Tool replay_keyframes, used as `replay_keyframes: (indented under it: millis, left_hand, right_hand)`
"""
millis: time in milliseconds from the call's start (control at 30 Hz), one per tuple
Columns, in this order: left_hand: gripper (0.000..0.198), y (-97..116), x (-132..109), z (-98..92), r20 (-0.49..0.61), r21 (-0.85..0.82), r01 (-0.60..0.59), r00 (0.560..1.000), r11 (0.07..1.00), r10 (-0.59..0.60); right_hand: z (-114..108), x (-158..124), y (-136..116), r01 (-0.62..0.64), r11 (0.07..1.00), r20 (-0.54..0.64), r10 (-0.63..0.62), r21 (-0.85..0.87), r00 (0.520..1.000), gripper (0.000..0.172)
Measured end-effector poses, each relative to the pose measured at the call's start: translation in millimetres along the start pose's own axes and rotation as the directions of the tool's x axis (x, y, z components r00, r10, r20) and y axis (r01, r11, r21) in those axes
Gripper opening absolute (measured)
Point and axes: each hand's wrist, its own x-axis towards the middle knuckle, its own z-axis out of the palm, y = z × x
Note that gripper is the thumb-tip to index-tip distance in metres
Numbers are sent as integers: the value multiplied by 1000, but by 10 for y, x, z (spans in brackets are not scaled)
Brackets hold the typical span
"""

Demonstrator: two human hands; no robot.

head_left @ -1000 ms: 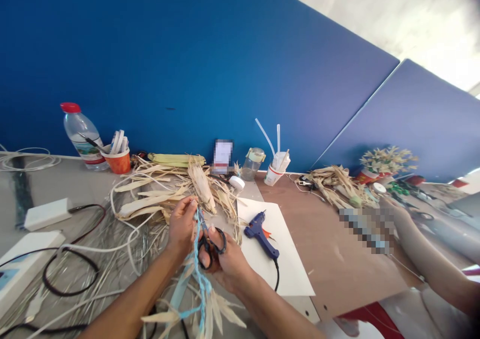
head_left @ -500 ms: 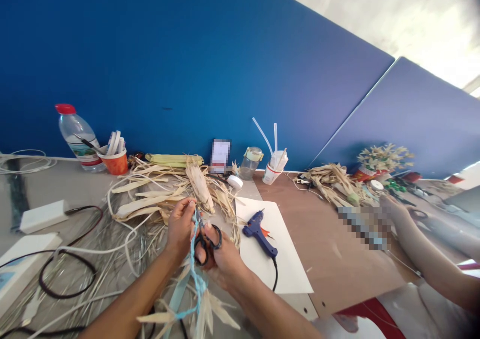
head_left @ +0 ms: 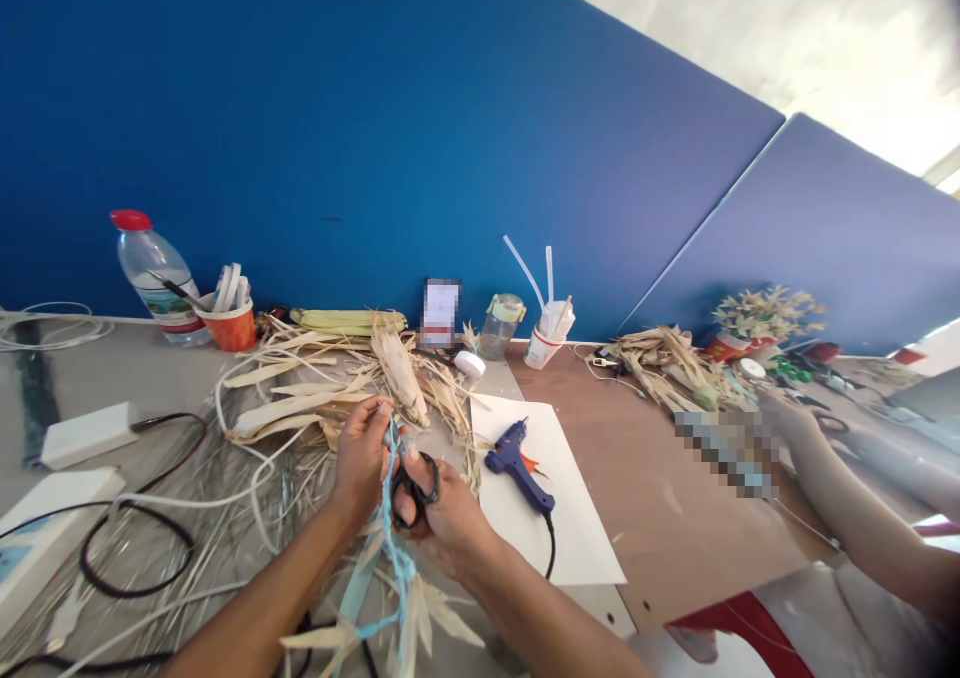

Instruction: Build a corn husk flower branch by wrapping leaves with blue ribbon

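Observation:
My left hand (head_left: 363, 448) pinches the upper end of a light-blue twisted cord (head_left: 388, 518), which hangs down between my forearms. Pale dried husk pieces (head_left: 427, 613) are fixed along its lower part. My right hand (head_left: 446, 518) grips black-handled scissors (head_left: 417, 488), thumb and fingers through the loops. The scissor blades point up beside the cord near my left fingertips; whether they touch it I cannot tell. Behind my hands lies a heap of dried corn husks (head_left: 300, 413). To the right, a blue glue gun (head_left: 517, 466) rests on a white sheet (head_left: 577, 548).
At the left stand a red-capped bottle (head_left: 161, 278), an orange cup (head_left: 229, 328) and white power strips (head_left: 52, 518) with cables. A phone (head_left: 440, 310), a jar (head_left: 501, 326) and a paper cup (head_left: 547, 343) line the blue partition. Another person's arm (head_left: 840, 498) reaches in at right.
The scissor handles have drawn closer together in my right hand. My left hand keeps its hold on the cord, and the cord's lower end has swung slightly right.

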Motion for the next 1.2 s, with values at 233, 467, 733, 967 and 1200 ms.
replay_keyframes:
  millis: [233, 467, 733, 967, 1200]
  left_hand:
    - [38, 12, -5, -10, 28, -19, 17, 999, 1000, -16]
    - [36, 65, -39, 18, -4, -52, 11, 1000, 999, -11]
    - [38, 103, -62, 32, 42, -77, 71, 997, 995, -68]
    - [29, 75, -28, -21, 65, -118, 68, 996, 991, -61]
    - [25, 96, 182, -173, 206, -351, 164, 974, 922, -94]
  right_hand:
    - [-2, 10, 34, -10, 1000, -32, 9, -19, 999, 52]
    - [-23, 3, 34, 27, 999, -1, -27, -20, 1000, 53]
    - [-33, -18, -29, -40, 999, -36, 41, 14, 999, 49]
    - [-7, 34, -10, -50, 998, -89, 53, 37, 995, 51]
    - [-243, -67, -229, -83, 995, -141, 74, -54, 987, 53]
